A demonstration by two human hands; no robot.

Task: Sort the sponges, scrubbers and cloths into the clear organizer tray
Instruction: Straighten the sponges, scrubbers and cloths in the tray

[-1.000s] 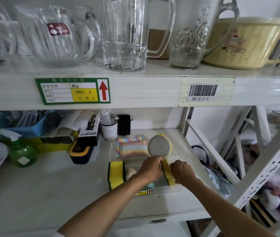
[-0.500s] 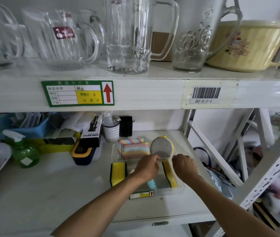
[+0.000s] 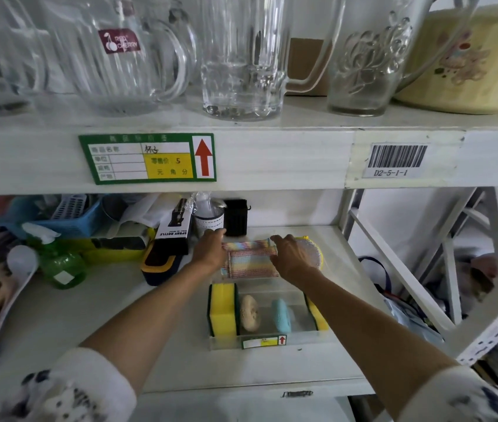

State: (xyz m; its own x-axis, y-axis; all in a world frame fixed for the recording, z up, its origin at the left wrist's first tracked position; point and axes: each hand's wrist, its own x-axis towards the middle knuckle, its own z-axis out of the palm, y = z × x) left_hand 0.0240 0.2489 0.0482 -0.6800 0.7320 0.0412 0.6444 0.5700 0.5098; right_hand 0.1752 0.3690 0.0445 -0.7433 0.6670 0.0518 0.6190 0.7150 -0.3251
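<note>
Reaching to the back of the clear tray (image 3: 226, 342), we have both hands on the striped cloths (image 3: 250, 263). Our left hand (image 3: 209, 251) sits at the cloths' nine o'clock edge and our right hand (image 3: 292, 258) at their three o'clock edge, fingers curled onto the top cloth from each side; we cannot tell how tight either grip is. The cloths lie stacked in the tray's rear section, at twelve o'clock from the front section. Just behind our right hand, at the cloths' three o'clock, a round silver scrubber (image 3: 314, 254) leans, mostly hidden. In the front section a yellow sponge (image 3: 222, 309) stands on edge at nine o'clock, a beige scrubber (image 3: 250, 312) and a blue scrubber (image 3: 282, 315) stand in the middle, and another yellow sponge (image 3: 317, 318) stands at three o'clock, partly behind our right forearm. The tray rests on the white shelf (image 3: 89, 315).
</note>
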